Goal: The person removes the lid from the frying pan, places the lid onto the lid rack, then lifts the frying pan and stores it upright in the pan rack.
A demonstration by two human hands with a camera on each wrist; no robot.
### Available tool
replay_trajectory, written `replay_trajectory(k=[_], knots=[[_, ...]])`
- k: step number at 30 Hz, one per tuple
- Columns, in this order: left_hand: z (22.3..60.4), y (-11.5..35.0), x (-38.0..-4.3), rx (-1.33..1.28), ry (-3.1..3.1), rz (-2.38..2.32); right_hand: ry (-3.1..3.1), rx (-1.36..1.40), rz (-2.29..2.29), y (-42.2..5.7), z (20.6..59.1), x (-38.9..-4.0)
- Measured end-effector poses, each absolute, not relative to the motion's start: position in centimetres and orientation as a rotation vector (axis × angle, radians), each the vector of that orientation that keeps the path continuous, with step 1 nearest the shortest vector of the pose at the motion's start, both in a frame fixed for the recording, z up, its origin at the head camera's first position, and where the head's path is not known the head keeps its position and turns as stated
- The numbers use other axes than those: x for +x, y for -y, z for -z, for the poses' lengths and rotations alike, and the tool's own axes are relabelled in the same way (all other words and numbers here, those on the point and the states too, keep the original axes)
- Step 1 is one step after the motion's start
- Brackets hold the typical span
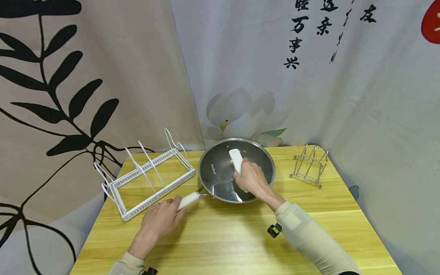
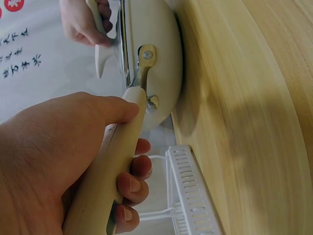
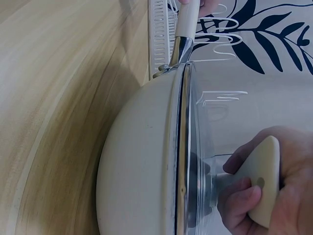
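A cream wok (image 3: 137, 156) stands on the table, covered by a clear glass lid (image 1: 214, 181) with a metal rim. My left hand (image 1: 160, 217) grips the wok's long cream handle (image 2: 122, 142), the thumb lying along its top. Over the lid, my right hand (image 1: 252, 176) holds the white lid knob (image 1: 235, 157) with fingers curled round its stem. The lid appears seated on the wok's rim in both wrist views.
On the left stands a white slotted rack (image 1: 159, 195) with wire dividers, close to the wok. A small metal wire rack (image 1: 309, 177) stands at the back right of the wooden table (image 1: 233, 244). Printed curtains (image 1: 240, 68) hang behind the table.
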State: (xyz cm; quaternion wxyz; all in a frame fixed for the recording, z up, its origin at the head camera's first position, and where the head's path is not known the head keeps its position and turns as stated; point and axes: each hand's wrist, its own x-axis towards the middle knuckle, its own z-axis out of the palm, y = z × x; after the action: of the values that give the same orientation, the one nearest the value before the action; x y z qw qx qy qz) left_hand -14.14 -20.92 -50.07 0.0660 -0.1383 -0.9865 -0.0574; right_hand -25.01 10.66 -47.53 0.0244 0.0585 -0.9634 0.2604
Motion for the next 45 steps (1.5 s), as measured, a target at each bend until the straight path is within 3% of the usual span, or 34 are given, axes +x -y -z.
replay_trajectory(k=[45], knots=[[49.78, 20.7, -14.01, -0.417, 2.974, 0.164, 2.973, 0.196, -0.801, -10.98, 47.28, -25.0]])
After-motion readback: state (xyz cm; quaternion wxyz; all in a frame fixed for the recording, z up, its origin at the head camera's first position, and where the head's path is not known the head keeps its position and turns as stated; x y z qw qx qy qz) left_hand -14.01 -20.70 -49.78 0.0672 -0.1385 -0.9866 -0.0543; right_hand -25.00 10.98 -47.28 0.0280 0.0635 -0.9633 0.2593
